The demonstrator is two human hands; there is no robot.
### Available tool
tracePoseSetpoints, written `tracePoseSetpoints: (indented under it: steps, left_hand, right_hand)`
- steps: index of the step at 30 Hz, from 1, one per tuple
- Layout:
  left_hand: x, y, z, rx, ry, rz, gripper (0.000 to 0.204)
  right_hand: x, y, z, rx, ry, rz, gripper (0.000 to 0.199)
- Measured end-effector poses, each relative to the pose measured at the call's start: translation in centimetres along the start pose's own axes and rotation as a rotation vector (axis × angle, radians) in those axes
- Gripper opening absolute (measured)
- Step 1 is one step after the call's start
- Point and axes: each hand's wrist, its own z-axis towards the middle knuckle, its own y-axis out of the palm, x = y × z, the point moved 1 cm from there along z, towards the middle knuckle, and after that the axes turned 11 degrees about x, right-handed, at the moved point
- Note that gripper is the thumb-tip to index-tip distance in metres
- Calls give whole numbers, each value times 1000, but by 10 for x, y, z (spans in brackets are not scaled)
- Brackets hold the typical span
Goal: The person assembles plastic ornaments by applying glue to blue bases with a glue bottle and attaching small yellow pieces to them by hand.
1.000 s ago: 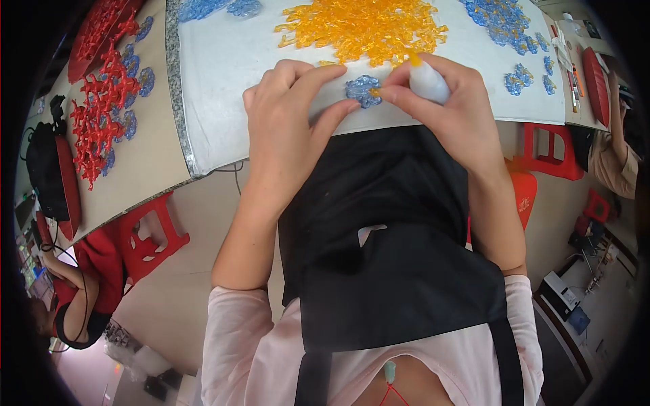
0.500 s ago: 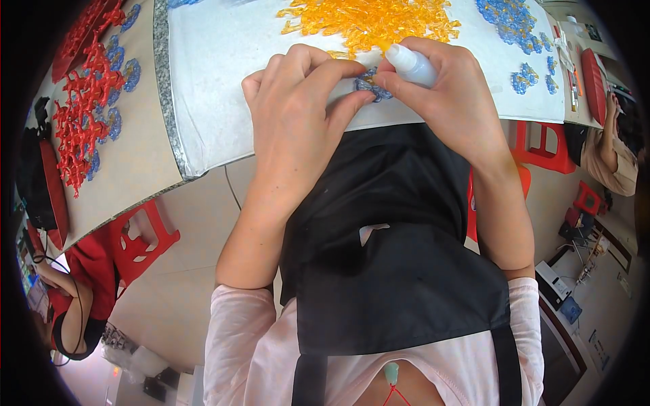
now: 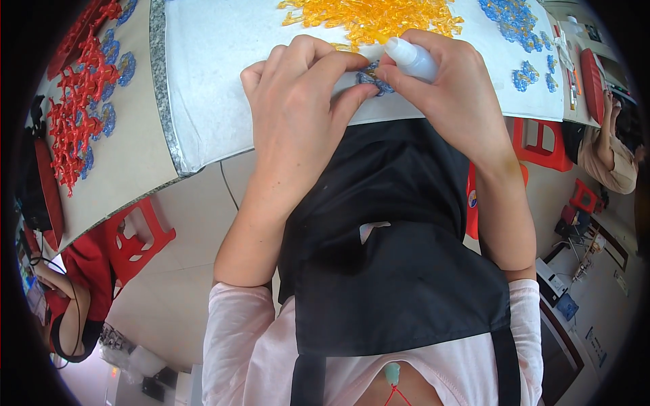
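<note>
Between the thumb and forefinger of my left hand (image 3: 294, 108) is a small translucent blue ornament (image 3: 372, 79) with yellowish parts, close to the near edge of the white-covered table. My fingers cover part of it. My right hand (image 3: 464, 95) is wrapped round a white squeeze bottle (image 3: 414, 61), tilted with its pale cap end toward the upper left. The right thumb and forefinger also come down at the right side of the blue ornament; whether they pinch a small part there is hidden. Just beyond both hands lies a heap of translucent orange-yellow plastic pieces (image 3: 379, 20).
Blue ornaments (image 3: 511, 27) lie piled at the far right, a few more (image 3: 525, 76) nearer. On the left table are red branching pieces (image 3: 78, 108) and blue ornaments (image 3: 126, 68). Red stools (image 3: 139, 240) stand below. Other people sit at left (image 3: 74, 298) and right (image 3: 609, 149).
Both hands stay at the blue ornament with almost the same grip. My left thumb and forefinger have shifted slightly. The whole view has moved a little.
</note>
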Motion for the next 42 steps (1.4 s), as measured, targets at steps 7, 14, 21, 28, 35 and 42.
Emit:
tracePoseSetpoints:
  steps: [7, 14, 21, 28, 35, 42]
  left_hand:
    - [0, 1, 1, -15, -12, 2, 23]
    - [-2, 3, 0, -20, 8, -8, 23]
    - [-4, 1, -1, -23, 37, 22, 23]
    - [-13, 3, 1, -62, 87, -18, 25]
    - [-11, 0, 0, -89, 95, 33, 21]
    - [-11, 0, 0, -91, 95, 30, 23]
  right_hand:
    - [1, 0, 2, 31, -107, -67, 28]
    - [10, -1, 3, -15, -110, -15, 28]
    - [-1, 1, 3, -14, -59, 22, 17]
    - [-9, -13, 18, -104, -95, -54, 25]
    - [-17, -16, 31, -329, -84, -308, 32]
    - [2, -9, 20, -156, -202, -84, 27]
